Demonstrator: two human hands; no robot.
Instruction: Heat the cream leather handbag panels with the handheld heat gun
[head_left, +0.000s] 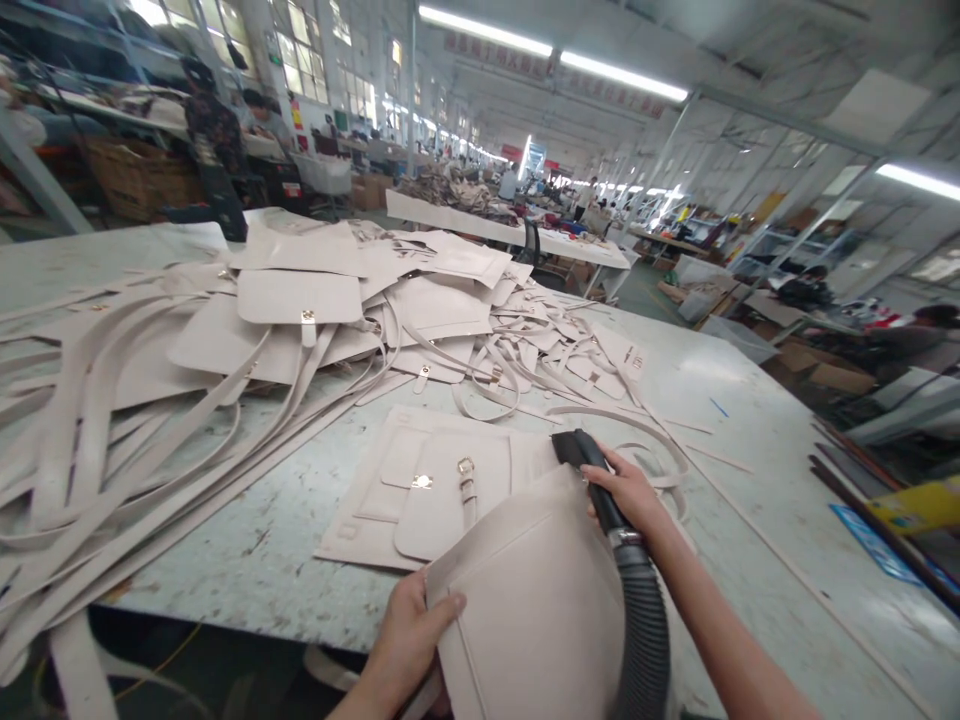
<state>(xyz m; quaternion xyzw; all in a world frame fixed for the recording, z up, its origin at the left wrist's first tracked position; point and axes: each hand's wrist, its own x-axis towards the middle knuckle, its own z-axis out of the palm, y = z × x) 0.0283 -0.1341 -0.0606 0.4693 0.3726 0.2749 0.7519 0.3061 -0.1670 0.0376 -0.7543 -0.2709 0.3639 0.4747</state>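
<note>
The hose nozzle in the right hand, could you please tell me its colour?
The nozzle is black, held by the right hand; the head view shows it.

Two bare forearms entering from the bottom edge. Left hand [409,625] low and near the middle, thumb laid flat on top and pointing right, remaining fingers tucked underneath out of sight, closed in a pinching grip. Right forearm stretching diagonally from the lower right corner up toward the centre, wrist straight. Right hand [628,492] knuckles up, fingers [600,478] curled down and wrapped in a closed grasp.
</note>
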